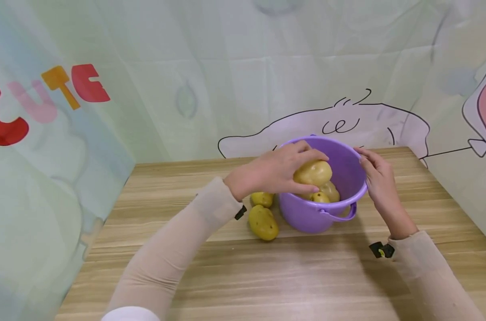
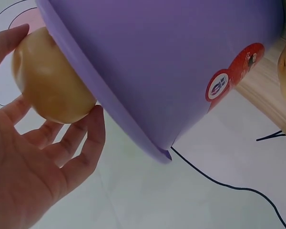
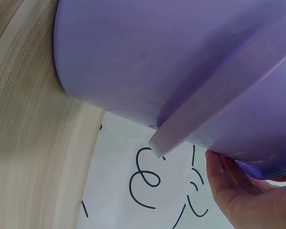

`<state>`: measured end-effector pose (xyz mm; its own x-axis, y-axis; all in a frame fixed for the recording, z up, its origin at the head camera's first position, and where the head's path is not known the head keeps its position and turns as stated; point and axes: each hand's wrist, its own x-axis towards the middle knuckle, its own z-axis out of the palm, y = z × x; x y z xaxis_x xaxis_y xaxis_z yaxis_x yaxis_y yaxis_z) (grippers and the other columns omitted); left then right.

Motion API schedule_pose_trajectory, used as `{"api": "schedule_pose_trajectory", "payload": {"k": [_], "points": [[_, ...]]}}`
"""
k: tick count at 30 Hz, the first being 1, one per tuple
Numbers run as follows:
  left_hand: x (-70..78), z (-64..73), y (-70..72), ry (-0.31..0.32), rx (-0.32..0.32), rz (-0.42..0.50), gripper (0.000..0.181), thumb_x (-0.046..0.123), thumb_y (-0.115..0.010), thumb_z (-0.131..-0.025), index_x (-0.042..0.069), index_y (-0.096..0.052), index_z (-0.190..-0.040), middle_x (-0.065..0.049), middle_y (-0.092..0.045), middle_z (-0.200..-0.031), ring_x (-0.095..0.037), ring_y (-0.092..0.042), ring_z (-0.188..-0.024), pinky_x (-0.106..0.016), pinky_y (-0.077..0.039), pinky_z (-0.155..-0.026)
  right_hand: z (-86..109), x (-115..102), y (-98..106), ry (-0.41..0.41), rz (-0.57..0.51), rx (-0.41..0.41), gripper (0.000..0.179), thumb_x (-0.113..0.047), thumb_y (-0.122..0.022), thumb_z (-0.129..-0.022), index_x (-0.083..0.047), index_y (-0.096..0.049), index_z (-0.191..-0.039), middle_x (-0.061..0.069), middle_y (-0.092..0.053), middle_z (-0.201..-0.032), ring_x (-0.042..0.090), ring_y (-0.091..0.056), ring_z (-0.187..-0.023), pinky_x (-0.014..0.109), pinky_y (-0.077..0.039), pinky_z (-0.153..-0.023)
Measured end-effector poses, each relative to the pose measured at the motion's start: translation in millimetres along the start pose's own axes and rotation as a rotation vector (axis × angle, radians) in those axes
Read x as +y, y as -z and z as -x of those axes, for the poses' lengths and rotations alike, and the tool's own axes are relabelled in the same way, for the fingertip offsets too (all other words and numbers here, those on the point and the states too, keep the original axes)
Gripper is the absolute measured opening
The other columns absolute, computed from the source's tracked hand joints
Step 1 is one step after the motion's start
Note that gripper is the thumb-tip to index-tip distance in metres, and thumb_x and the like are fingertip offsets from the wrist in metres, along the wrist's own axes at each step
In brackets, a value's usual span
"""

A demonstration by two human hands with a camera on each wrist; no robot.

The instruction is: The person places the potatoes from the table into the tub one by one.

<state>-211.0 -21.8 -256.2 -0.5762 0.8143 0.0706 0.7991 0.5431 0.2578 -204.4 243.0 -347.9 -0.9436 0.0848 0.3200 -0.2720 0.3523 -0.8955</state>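
A purple bucket point(image 1: 307, 216) stands on the wooden table, several potatoes inside it. My left hand point(image 1: 276, 167) grips a pale yellow potato point(image 1: 316, 173) at the bucket's mouth, thumb on one side and fingers on the other. In the left wrist view that potato point(image 2: 52, 78) overlaps the bucket's rim point(image 2: 105, 98). Below it in the bucket lie other potatoes point(image 1: 330, 191). My right hand point(image 1: 381, 178) holds the far right of the rim between thumb and fingers; in the right wrist view the fingers point(image 3: 224, 183) curl at the rim.
Two potatoes lie on the table point(image 1: 243, 276) left of the bucket, one nearer point(image 1: 263, 223) and one behind it point(image 1: 262, 199). A purple handle point(image 1: 343, 217) hangs on the bucket's near side. A printed curtain point(image 1: 178, 89) rises behind the table.
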Motion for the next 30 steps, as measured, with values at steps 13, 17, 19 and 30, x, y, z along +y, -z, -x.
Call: {"api": "schedule_pose_trajectory", "payload": {"k": [13, 17, 19, 30], "points": [[2.1, -0.7, -6.8, -0.067, 0.022, -0.020, 0.060, 0.046, -0.064, -0.095, 0.019, -0.048, -0.146, -0.001, -0.049, -0.124, -0.010, -0.049, -0.102, -0.024, -0.043, -0.088, 0.1, 1, -1, 0.005, 0.003, 0.013, 0.043, -0.020, -0.043, -0.108, 0.006, -0.052, -0.140, 0.002, -0.059, -0.123, 0.002, -0.054, -0.103, 0.012, -0.044, -0.085], [1.5, 1.7, -7.1, -0.063, 0.024, -0.026, 0.059, 0.046, -0.063, -0.095, 0.020, -0.048, -0.146, -0.001, -0.049, -0.125, -0.010, -0.049, -0.105, -0.025, -0.045, -0.089, 0.1, 0, -1, 0.008, 0.005, 0.018, 0.042, -0.020, -0.043, -0.107, 0.006, -0.052, -0.139, -0.001, -0.060, -0.121, 0.003, -0.054, -0.103, 0.012, -0.043, -0.085], [0.9, 3.6, -7.2, -0.056, 0.025, -0.030, 0.059, 0.046, -0.063, -0.095, 0.021, -0.048, -0.146, -0.001, -0.048, -0.126, -0.011, -0.049, -0.105, -0.026, -0.046, -0.088, 0.2, 0, -1, 0.008, 0.002, 0.020, 0.042, -0.020, -0.043, -0.107, 0.007, -0.052, -0.139, -0.003, -0.060, -0.120, 0.003, -0.054, -0.103, 0.012, -0.043, -0.085], [-5.4, 18.2, -4.4, -0.036, 0.059, -0.017, 0.056, 0.048, -0.062, -0.096, 0.021, -0.050, -0.144, -0.003, -0.049, -0.130, -0.012, -0.049, -0.107, -0.028, -0.046, -0.088, 0.0, 1, -1, -0.001, 0.001, 0.017, 0.043, -0.021, -0.043, -0.108, 0.007, -0.051, -0.140, 0.000, -0.059, -0.122, 0.003, -0.054, -0.104, 0.012, -0.044, -0.085]]}}
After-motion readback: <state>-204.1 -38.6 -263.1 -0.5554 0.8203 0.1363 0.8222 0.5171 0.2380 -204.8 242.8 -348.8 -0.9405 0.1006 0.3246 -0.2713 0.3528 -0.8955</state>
